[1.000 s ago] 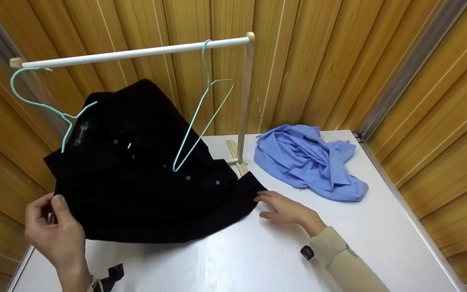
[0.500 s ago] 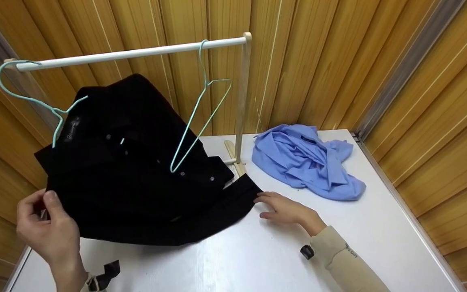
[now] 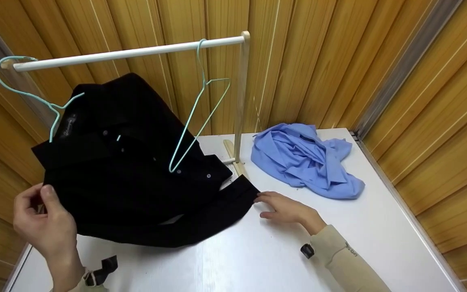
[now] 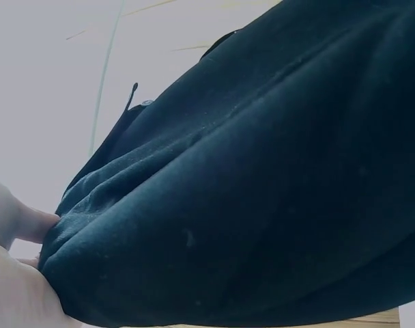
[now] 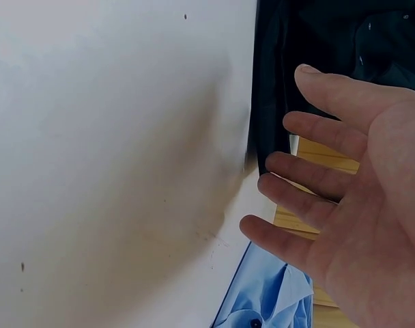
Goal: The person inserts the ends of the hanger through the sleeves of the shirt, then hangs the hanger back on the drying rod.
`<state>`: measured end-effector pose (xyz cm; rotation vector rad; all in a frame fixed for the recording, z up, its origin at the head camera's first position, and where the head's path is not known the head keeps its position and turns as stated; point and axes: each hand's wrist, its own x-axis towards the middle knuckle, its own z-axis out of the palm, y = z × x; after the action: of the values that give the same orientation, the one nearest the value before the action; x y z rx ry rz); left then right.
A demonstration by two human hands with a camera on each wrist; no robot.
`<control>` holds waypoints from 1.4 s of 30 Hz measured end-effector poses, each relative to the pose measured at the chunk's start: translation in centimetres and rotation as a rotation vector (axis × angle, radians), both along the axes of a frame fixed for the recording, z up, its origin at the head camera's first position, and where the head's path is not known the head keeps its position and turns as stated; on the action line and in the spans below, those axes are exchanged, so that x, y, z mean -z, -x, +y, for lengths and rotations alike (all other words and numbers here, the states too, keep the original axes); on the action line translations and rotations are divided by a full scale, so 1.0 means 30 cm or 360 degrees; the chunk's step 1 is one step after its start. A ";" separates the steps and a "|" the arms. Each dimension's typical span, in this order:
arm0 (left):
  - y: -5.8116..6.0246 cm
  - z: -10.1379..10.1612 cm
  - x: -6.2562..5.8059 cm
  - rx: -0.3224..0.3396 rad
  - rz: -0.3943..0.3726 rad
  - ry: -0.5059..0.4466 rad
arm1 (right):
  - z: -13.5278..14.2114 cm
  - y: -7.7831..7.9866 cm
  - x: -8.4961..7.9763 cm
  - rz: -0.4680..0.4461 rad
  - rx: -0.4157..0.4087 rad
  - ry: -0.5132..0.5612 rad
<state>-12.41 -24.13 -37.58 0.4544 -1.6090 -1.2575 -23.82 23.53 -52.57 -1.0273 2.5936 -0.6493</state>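
Note:
A black button-up shirt (image 3: 136, 194) hangs at a slant on a mint-green hanger (image 3: 51, 106), whose hook overlaps the left end of the white rail in the head view. My left hand (image 3: 46, 221) pinches the shirt's edge below the collar between thumb and fingers. In the left wrist view, the dark cloth (image 4: 214, 191) stretches away from those fingers in folds. One sleeve sweeps right along the table, and my right hand (image 3: 284, 207) is at its cuff, fingertips right by the edge. The right wrist view shows that hand's fingers (image 5: 310, 174) extended and spread, palm visible.
A white rail (image 3: 136, 52) on wooden posts (image 3: 241, 101) spans the back. A second mint hanger (image 3: 193, 117) hangs from it, in front of the shirt. A crumpled blue shirt (image 3: 306, 162) lies at the right on the white table (image 3: 225, 259); wood-panelled walls (image 3: 318, 61) enclose it.
My left hand has moved left and slightly up with the black shirt and its hanger. A gap has opened between the sleeve and the shirt body. The right hand has hardly moved.

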 end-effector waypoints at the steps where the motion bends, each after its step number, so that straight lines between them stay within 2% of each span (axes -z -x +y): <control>1: 0.005 -0.005 0.005 0.0000 -0.0002 0.0003 | 0.001 0.000 0.000 -0.0009 0.0014 -0.0007; 4: 0.014 -0.011 0.011 -0.0013 -0.0018 0.0016 | 0.001 -0.003 0.000 -0.0037 0.0048 -0.0020; 12: 0.009 0.004 -0.025 -0.0027 -0.0031 0.0072 | 0.007 -0.006 -0.004 -0.0064 0.0067 -0.0033; 22: 0.020 -0.017 -0.034 -0.0035 -0.0098 0.0131 | 0.010 -0.009 0.008 -0.0095 0.0065 -0.0081; 33: 0.056 -0.077 0.011 -0.0082 -0.0172 0.0217 | 0.013 -0.008 0.015 -0.0089 0.0038 -0.0080; 38: 0.059 -0.092 0.027 -0.0105 -0.0238 0.0231 | 0.014 -0.009 0.011 -0.0088 0.0025 -0.0083; 42: 0.061 -0.095 0.034 -0.0095 -0.0236 0.0238 | 0.015 -0.011 0.003 -0.0096 0.0027 -0.0087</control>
<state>-14.24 -26.98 -38.61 0.5074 -1.7871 -1.0709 -23.50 23.97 -52.66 -0.9554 2.5556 -0.6002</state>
